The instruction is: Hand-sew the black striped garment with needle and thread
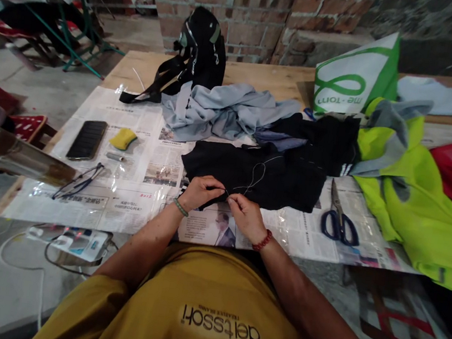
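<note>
My left hand (201, 193) and my right hand (246, 217) meet over the front edge of a black garment (291, 187), each with thumb and finger pinched. A thin strand runs between the fingertips; whether a needle is there is too small to tell. From the fingers, a pale thread (257, 175) loops loosely across the black cloth. Scissors (339, 222) with dark blue handles lie to the right of my right hand, blades pointing away.
Newspaper (121, 194) under clear plastic covers the table. On the left lie a phone (86, 140), a yellow sponge (123, 139), a small spool (115, 157) and glasses (79, 182). Grey cloth (226, 110), a black bag (203, 48), a green-white bag (357, 75) and a yellow-green garment (420, 191) sit beyond and right.
</note>
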Action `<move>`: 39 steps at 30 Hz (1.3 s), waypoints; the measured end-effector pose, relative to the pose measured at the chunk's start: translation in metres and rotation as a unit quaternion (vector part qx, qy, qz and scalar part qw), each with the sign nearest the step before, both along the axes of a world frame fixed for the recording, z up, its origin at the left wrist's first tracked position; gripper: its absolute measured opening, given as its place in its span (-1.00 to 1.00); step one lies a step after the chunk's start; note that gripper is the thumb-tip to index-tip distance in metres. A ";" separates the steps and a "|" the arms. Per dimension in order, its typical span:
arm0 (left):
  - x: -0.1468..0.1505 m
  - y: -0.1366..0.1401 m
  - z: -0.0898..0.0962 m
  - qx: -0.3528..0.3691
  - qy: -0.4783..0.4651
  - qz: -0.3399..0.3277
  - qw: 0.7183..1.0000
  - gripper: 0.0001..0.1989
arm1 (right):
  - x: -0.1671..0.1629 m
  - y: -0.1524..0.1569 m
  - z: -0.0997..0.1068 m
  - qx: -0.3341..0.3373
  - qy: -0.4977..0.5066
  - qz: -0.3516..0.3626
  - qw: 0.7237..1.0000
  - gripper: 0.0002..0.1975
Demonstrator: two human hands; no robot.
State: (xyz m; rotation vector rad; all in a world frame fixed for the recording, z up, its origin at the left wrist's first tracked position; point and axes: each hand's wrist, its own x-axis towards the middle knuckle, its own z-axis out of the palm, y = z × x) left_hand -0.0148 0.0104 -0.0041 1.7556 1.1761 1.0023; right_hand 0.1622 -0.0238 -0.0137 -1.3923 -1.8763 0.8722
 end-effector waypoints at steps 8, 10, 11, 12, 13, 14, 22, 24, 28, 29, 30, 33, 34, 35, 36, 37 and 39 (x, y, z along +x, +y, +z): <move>0.002 0.000 -0.005 0.026 0.013 -0.017 0.999 -0.92 | -0.004 0.001 -0.003 0.016 -0.033 -0.009 0.999 -0.77; 0.002 0.000 -0.006 0.033 0.015 -0.021 0.999 -0.91 | -0.004 0.001 -0.004 0.022 -0.035 -0.012 0.999 -0.78; 0.003 0.000 -0.007 0.037 0.015 -0.022 0.999 -0.91 | -0.004 0.001 -0.005 0.025 -0.036 -0.013 0.999 -0.78; 0.003 0.000 -0.007 0.040 0.016 -0.023 0.999 -0.90 | -0.004 0.000 -0.006 0.028 -0.038 -0.014 0.999 -0.78; 0.003 0.000 -0.007 0.044 0.016 -0.023 0.999 -0.90 | -0.003 0.000 -0.006 0.030 -0.041 -0.014 0.999 -0.78; 0.004 -0.001 -0.008 0.048 0.016 -0.024 0.998 -0.89 | -0.003 0.000 -0.007 0.033 -0.043 -0.015 0.998 -0.78; 0.010 -0.006 -0.009 0.078 0.040 -0.062 0.994 -0.88 | -0.002 0.003 -0.007 0.031 -0.040 -0.023 0.998 -0.78; 0.010 -0.005 -0.009 0.075 0.039 -0.051 0.995 -0.89 | -0.002 0.003 -0.007 0.021 -0.030 -0.026 0.999 -0.80; 0.007 -0.002 -0.007 0.057 0.031 -0.012 0.998 -0.91 | -0.002 0.001 -0.008 -0.019 0.020 -0.040 0.999 -0.81; 0.006 -0.001 -0.006 0.051 0.028 -0.001 0.998 -0.91 | -0.002 -0.001 -0.008 -0.024 0.032 -0.042 0.998 -0.80; 0.006 0.000 -0.006 0.044 0.023 0.010 0.999 -0.91 | -0.002 -0.002 -0.008 -0.024 0.041 -0.044 0.998 -0.81; 0.006 0.000 -0.007 0.024 0.006 0.016 1.000 -0.91 | -0.006 -0.002 -0.007 0.000 0.038 -0.050 0.998 -0.87; 0.006 0.000 -0.008 0.018 -0.001 0.005 1.000 -0.91 | -0.007 0.000 -0.007 0.012 0.033 -0.054 0.998 -0.88; 0.007 0.000 -0.009 0.015 -0.008 -0.008 1.000 -0.91 | -0.010 0.001 -0.006 0.022 0.030 -0.059 0.998 -0.90; 0.007 0.000 -0.009 0.014 -0.014 -0.021 1.000 -0.90 | -0.011 0.003 -0.005 0.027 0.032 -0.064 0.997 -0.91; 0.007 0.000 -0.009 0.015 -0.017 -0.030 0.999 -0.90 | -0.013 0.005 -0.004 0.025 0.039 -0.065 0.997 -0.92; 0.007 0.000 -0.009 0.020 -0.018 -0.030 0.999 -0.89 | -0.015 0.006 -0.001 -0.005 0.060 -0.054 0.997 -0.92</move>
